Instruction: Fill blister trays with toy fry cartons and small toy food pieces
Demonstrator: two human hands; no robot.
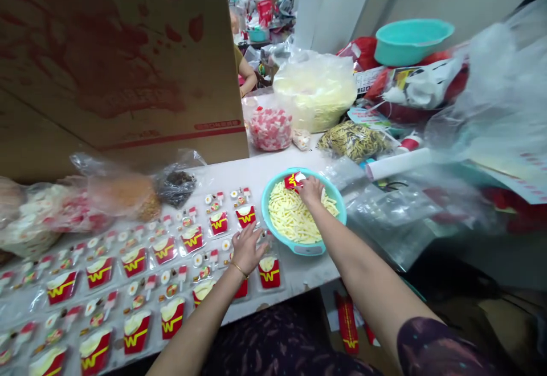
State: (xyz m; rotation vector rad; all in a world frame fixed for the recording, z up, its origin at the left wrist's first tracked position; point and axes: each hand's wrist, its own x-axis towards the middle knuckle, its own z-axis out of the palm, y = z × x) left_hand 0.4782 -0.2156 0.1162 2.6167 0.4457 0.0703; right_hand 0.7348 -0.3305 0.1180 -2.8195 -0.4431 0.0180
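My right hand (311,190) is over a turquoise basin (265,216), its fingers closed on a small red fries carton (292,181) with a yellow W. Pale yellow toy-like fries (294,219) fill much of the basin. To the left, my left hand (248,246) reaches over the rows of clear plastic packs, fingers spread and holding nothing visible. It partly covers a few packs. Each pack (219,223) shows a red carton with a yellow W, and small food-shaped pieces lie above it. Whether the left fingertips touch a pack, I cannot tell.
A large cardboard box (128,80) stands behind the packs. Bags of pink-and-white pieces (270,128), pale yellow pieces (318,94) and dark-striped pieces (354,141) sit at the back. Plastic wrap (397,211) and another turquoise basin (412,45) are at right. A person's arm (247,77) shows behind.
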